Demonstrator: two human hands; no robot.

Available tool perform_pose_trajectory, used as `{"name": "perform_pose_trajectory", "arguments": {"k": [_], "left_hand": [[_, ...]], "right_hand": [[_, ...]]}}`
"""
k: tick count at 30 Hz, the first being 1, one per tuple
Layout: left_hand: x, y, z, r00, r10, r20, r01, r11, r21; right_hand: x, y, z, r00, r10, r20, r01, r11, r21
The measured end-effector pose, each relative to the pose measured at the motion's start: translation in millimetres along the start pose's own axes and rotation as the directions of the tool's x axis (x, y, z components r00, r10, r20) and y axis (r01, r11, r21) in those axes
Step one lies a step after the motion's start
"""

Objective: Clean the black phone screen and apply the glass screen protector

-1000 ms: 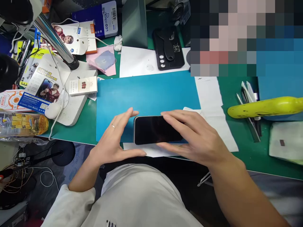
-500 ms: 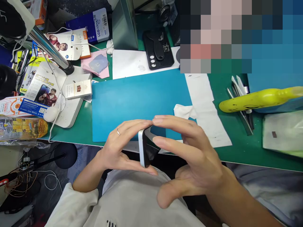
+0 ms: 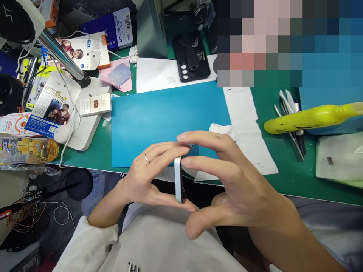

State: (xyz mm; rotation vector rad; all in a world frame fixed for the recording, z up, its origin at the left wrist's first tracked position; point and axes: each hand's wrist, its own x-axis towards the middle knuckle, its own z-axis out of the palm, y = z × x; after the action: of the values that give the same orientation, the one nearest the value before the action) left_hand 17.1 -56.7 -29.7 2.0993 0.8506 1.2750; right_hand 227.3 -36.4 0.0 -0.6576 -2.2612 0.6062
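My left hand (image 3: 154, 177), with a ring on one finger, grips a smartphone (image 3: 178, 181) between its fingers above and its thumb below. The phone is nearly edge-on to me, its pale side frame in view and its dark face turned right and mostly hidden. On that side my right hand (image 3: 227, 185) is curved around the phone with its fingers apart. Its index fingertip is at the phone's upper edge, seemingly touching it; the thumb stays apart, lower down. Both hands are above the front edge of a blue mat (image 3: 159, 117).
A crumpled white tissue (image 3: 222, 130) and paper strips (image 3: 252, 139) are right of the mat. Farther right are a yellow bottle (image 3: 309, 117) and several tweezer-like tools (image 3: 292, 128). A black phone case (image 3: 191, 56) lies behind. Boxes, a lamp pole (image 3: 62, 54) and a drink bottle (image 3: 28, 150) crowd the left.
The phone has shifted slightly right and turned more edge-on, hiding most of its dark face. My right hand's fingers have moved a little up and closer around it.
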Motion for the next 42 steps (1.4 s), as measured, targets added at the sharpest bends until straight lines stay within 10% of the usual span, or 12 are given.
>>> {"name": "perform_pose_trajectory", "arguments": {"k": [42], "left_hand": [[2.3,-1.3,-2.5,1.0,0.006,0.015,-0.007,0.999,0.043]], "right_hand": [[15.3,3.0,-22.2,0.975,0.042,0.22,-0.051,0.998,0.037]]}}
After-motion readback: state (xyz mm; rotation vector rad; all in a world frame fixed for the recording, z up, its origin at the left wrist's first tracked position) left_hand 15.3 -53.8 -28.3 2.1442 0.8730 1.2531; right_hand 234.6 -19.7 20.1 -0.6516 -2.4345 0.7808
